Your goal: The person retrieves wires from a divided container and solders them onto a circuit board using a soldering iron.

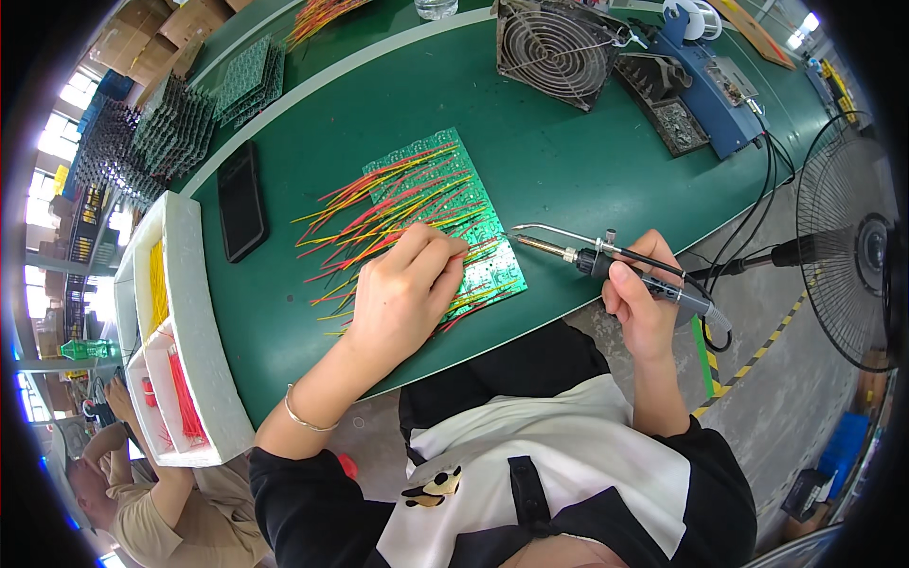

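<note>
A green circuit board panel (488,222) lies on the green table, with rows of red, yellow and dark wires (379,204) standing out from it toward the left. My left hand (405,284) is over the lower part of the panel, thumb and forefinger pinched on a thin wire whose end is mostly hidden by the fingers. My right hand (647,298) grips a soldering iron (595,262) with a curved metal feed tube fixed above it. Its tip points left, just off the panel's right edge, close to my left fingertips.
A white foam box (222,379) with yellow and red wires stands left, near a black phone (243,202). Behind are a square fan (554,52), a blue soldering unit (705,85) and stacked boards (251,80). Cables hang beside a floor fan (852,246). Another person (180,511) sits lower left.
</note>
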Available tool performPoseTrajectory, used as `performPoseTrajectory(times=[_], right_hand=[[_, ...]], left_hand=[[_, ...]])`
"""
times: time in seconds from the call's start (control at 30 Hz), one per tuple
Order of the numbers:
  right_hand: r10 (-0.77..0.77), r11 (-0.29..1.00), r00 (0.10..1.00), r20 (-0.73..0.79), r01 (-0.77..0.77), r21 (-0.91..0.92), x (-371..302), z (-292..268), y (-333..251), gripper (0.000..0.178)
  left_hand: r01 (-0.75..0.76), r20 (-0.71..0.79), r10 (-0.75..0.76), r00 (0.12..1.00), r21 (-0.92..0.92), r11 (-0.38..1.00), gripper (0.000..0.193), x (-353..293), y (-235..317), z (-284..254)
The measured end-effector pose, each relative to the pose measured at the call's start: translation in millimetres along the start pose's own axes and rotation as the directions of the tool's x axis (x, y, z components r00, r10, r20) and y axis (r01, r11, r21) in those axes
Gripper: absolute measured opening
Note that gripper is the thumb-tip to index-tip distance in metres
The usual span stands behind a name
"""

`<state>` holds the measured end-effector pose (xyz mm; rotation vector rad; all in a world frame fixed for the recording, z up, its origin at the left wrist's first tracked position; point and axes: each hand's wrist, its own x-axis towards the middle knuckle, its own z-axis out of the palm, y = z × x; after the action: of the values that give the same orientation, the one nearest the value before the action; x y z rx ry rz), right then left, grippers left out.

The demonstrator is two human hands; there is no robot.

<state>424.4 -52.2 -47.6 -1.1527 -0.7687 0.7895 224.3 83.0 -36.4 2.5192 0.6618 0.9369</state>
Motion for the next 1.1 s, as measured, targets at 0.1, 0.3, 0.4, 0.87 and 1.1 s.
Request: performPoseTrajectory(times=[0.1,0.3,0.4,0.87,1.1], right_hand=[[-0.005,1.000,1.000,-0.012,0.006,0.013,0,1,-1,0.017],[0.001,1.000,1.000,0.002,-0.001,0.012,-1,1,-1,0.017],[0.002,1.000,1.000,-0.005,-0.002,-0.001,0,3,-1,0.016],[-0.008,0.997,0.991,-0.131,0.018,0.080,4,-3,-6,0.018],[-0.052,0.991,0.979,-0.196,0.075,0.109,11,-11,-7,0.019]], left_hand=[[0.010,0.007,-0.010,1.000,-0.005,1.000,0.011,0,1,0],[0.005,0.006,-0.005,1.000,-0.001,1.000,0.011,1,2,-1],[-0.001,0.014,0.000,1.000,0.008,1.000,0.008,0,0,-1],[0.007,0.014,-0.007,1.000,0.001,1.000,0.008,0,1,-1],[-0.108,-0.014,0.112,0.994,0.180,0.978,0.009,3,4,-5]])
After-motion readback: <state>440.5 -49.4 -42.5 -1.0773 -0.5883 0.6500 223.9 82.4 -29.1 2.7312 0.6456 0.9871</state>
